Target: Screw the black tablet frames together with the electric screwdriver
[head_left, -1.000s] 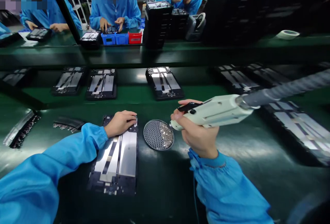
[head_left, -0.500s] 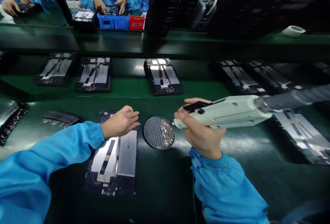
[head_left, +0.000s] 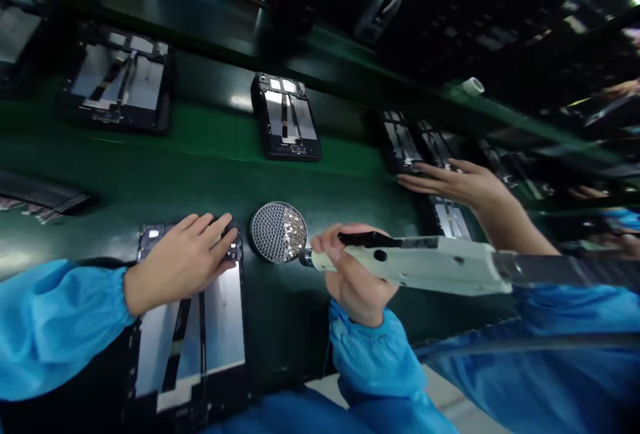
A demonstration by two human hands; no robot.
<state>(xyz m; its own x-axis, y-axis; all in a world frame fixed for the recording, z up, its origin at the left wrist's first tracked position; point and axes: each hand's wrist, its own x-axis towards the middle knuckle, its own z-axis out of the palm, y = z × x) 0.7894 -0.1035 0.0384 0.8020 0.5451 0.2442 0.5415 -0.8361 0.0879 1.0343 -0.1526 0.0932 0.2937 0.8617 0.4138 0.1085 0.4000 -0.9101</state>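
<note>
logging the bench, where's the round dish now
In the head view, the round dish sits left of centre, between the left hand and the pale tool.

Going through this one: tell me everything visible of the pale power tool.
The power tool has a long, pale green, plastic-looking body with a black lever on top and dark round spots along its side. It lies nearly level in the grip of the right hand, its dark tip at the edge of the round dish; contact there is unclear. A dark grey hose joins its rear.
</note>
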